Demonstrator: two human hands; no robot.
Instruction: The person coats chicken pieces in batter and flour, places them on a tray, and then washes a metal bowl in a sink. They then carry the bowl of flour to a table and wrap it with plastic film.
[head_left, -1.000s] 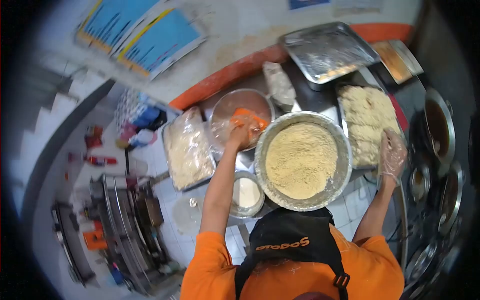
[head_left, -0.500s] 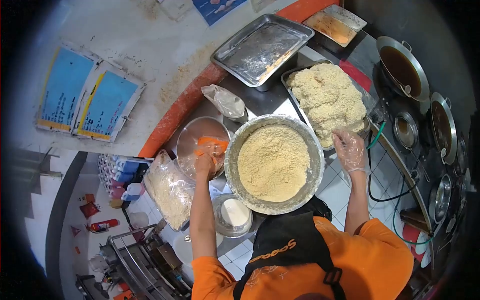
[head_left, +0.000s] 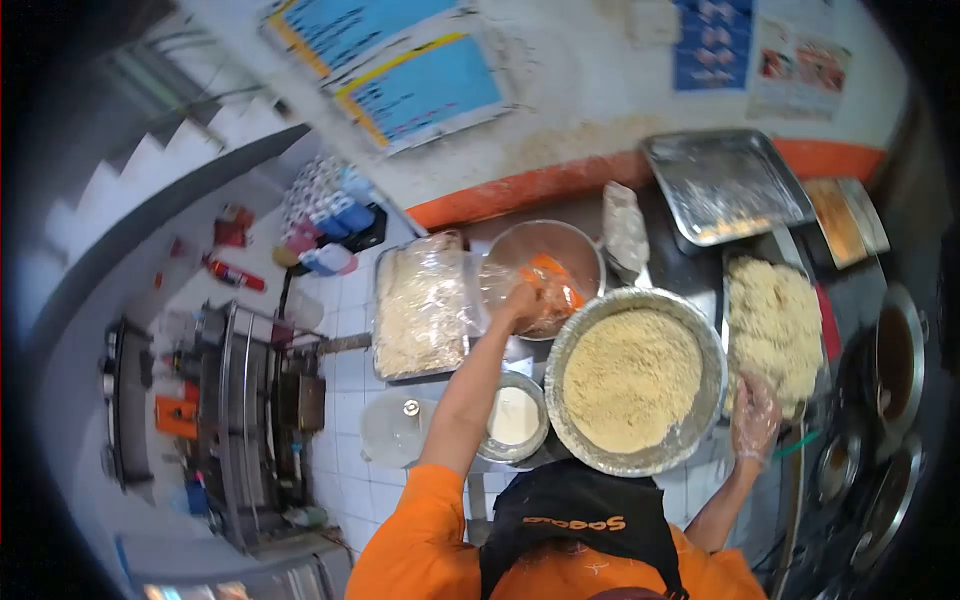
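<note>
Dark steel counter (head_left: 672, 262) under a stained white wall. Left hand (head_left: 520, 300) — fingers clamped on an orange piece wrapped in clear film (head_left: 552, 285), held over the round metal bowl (head_left: 528, 240) behind the wide round metal basin of pale crumbs (head_left: 556, 385). Right hand (head_left: 755, 415), in a clear plastic glove, has its fingers loosely apart and apparently empty, at the basin's rim beside the heap of crumbed pieces (head_left: 775, 320). Small bowl of white liquid (head_left: 485, 425) and film-covered tray (head_left: 425, 300) lie by the left forearm. Judgement: keep the pinch on the film firm and lift straight up — the forearm passes close over the small bowl.
</note>
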